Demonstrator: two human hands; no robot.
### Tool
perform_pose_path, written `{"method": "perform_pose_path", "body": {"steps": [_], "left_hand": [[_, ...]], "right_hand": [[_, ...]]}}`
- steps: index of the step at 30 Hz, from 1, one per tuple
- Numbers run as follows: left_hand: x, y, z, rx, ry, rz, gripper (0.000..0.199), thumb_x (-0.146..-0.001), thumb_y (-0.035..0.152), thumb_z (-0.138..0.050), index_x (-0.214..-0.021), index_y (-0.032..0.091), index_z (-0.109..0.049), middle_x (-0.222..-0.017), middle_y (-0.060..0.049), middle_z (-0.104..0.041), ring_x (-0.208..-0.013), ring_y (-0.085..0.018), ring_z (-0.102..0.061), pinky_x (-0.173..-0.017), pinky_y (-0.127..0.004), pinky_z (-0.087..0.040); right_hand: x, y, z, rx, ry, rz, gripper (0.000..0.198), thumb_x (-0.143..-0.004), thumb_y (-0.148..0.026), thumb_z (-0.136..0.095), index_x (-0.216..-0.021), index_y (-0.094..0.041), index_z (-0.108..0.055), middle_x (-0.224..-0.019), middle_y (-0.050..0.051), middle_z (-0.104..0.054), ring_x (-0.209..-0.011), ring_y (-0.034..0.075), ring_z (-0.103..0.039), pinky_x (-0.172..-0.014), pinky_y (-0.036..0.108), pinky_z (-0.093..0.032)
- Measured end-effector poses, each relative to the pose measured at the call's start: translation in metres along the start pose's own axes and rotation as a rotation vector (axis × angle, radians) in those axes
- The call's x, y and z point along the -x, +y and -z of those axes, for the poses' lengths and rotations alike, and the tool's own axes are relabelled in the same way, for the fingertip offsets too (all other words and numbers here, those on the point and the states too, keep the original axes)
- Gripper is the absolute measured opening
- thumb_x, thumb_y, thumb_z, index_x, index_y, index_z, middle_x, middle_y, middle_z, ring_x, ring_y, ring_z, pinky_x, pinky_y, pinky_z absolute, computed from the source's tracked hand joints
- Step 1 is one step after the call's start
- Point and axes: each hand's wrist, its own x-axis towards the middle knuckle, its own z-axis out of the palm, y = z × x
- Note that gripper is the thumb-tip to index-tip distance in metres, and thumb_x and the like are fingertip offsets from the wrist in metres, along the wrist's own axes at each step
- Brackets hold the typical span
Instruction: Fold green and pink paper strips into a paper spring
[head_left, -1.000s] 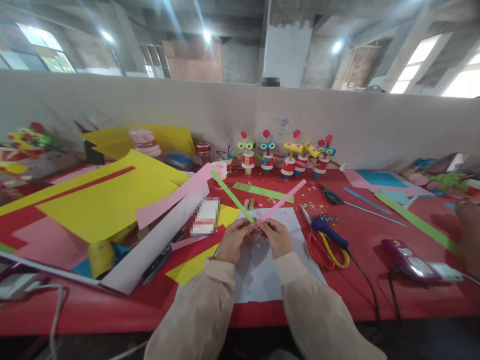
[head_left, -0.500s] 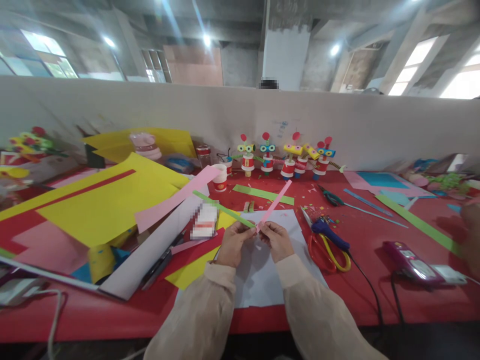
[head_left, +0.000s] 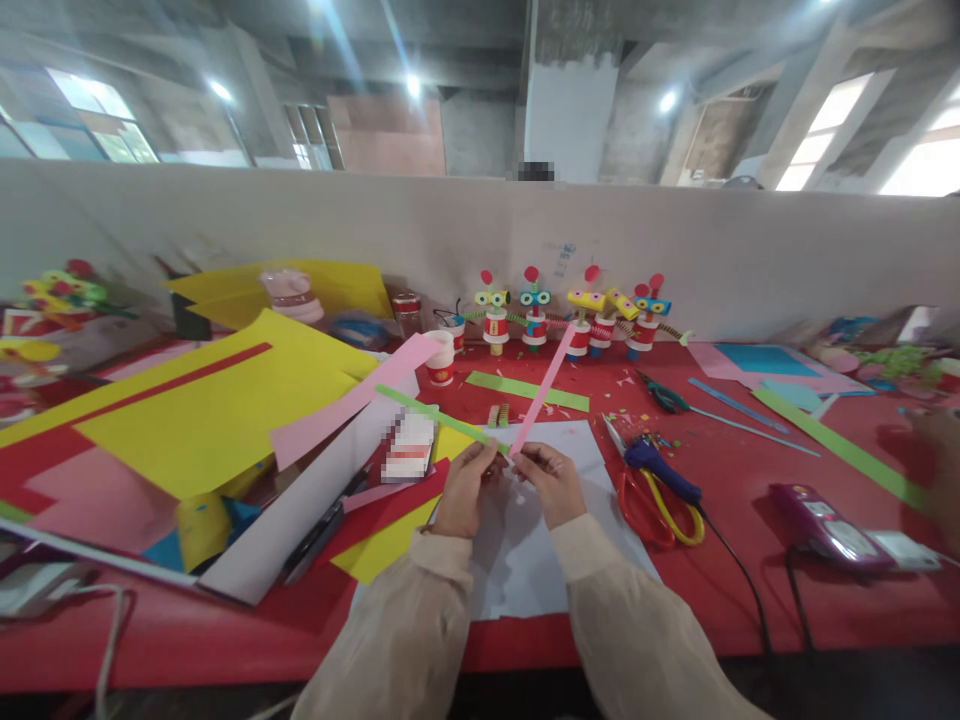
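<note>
So, going from the left edge of the tabletop to the right:

Far left: yellow card sheets (head_left: pixel 217 400) lay fanned over the red tabletop (head_left: pixel 720 560), with a long pink sheet (head_left: pixel 345 395) across them; all looked uncut.

Left hand: the left hand (head_left: pixel 459 490) was pinched shut on the near end of a green paper strip (head_left: pixel 439 415), which ran up and away toward the left.

Joint: the two strip ends met between the fingertips, above a white sheet (head_left: pixel 525 560) near the front edge; whether they were glued or only crossed could not be told.

Right hand: the right hand (head_left: pixel 551 485) was pinched on the near end of a pink paper strip (head_left: pixel 541 390), which rose steeply toward the back edge.

Progress: I judged the folding barely begun, since both strips stood out full length with no stacked pleats visible.

Done work: four paper-cup figures (head_left: pixel 570 315) stood along the back edge, already complete with eyes and springy arms.

Right of hands: red-and-yellow scissors (head_left: pixel 660 505) and a blue glue gun (head_left: pixel 660 465) lay just beside the white sheet.

Far right: a long green strip (head_left: pixel 832 445) lay spare toward the right edge, and another person's hand (head_left: pixel 937 480) showed there, blurred.
</note>
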Motion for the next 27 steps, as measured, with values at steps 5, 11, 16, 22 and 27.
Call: {"method": "perform_pose_path", "body": {"steps": [5,11,16,22,27], "left_hand": [[-0.0019,-0.0021,0.0030,-0.278,-0.021,-0.083,0.034,-0.062,0.042,-0.072,-0.049,0.015,-0.054,-0.045,0.003,-0.047,-0.046,-0.008,-0.039,-0.045,-0.022,-0.027],[-0.0067,-0.0097,0.0077,-0.329,-0.019,-0.129,0.025,-0.062,0.037,-0.070,-0.054,0.016,-0.060,-0.050,0.002,-0.053,-0.051,-0.010,-0.044,-0.051,-0.023,-0.032],[-0.0026,-0.0060,0.0035,-0.304,-0.003,-0.123,0.021,-0.061,0.033,-0.070,-0.054,0.016,-0.060,-0.050,0.002,-0.054,-0.050,-0.011,-0.044,-0.051,-0.023,-0.033],[0.0010,-0.0023,-0.0005,-0.257,-0.058,-0.082,0.026,-0.064,0.037,-0.069,-0.053,0.015,-0.059,-0.049,0.002,-0.052,-0.048,-0.009,-0.042,-0.049,-0.023,-0.031],[-0.0009,-0.0041,-0.0009,-0.239,-0.064,-0.067,0.024,-0.062,0.036,-0.071,-0.056,0.014,-0.062,-0.050,0.001,-0.054,-0.048,-0.009,-0.042,-0.048,-0.023,-0.030]], "right_hand": [[0.0008,-0.0026,-0.0018,-0.061,0.011,-0.047,0.021,-0.059,-0.035,-0.072,-0.071,-0.018,-0.067,-0.058,0.000,-0.061,-0.054,0.012,-0.052,-0.052,0.025,-0.041],[0.0020,-0.0031,-0.0023,-0.177,-0.003,-0.131,0.021,-0.059,-0.037,-0.073,-0.067,-0.018,-0.067,-0.055,-0.001,-0.060,-0.052,0.011,-0.052,-0.051,0.023,-0.040],[0.0022,-0.0017,-0.0010,-0.183,0.002,-0.133,0.022,-0.059,-0.037,-0.073,-0.067,-0.018,-0.066,-0.054,-0.001,-0.060,-0.051,0.010,-0.051,-0.050,0.023,-0.038],[0.0019,-0.0005,-0.0011,-0.019,0.007,-0.004,0.021,-0.068,-0.039,-0.067,-0.070,-0.018,-0.066,-0.054,-0.002,-0.058,-0.050,0.010,-0.049,-0.050,0.024,-0.039],[0.0010,0.0012,-0.0002,0.041,0.027,0.020,0.021,-0.071,-0.040,-0.064,-0.071,-0.019,-0.065,-0.056,-0.002,-0.060,-0.051,0.011,-0.051,-0.049,0.023,-0.040]]}}
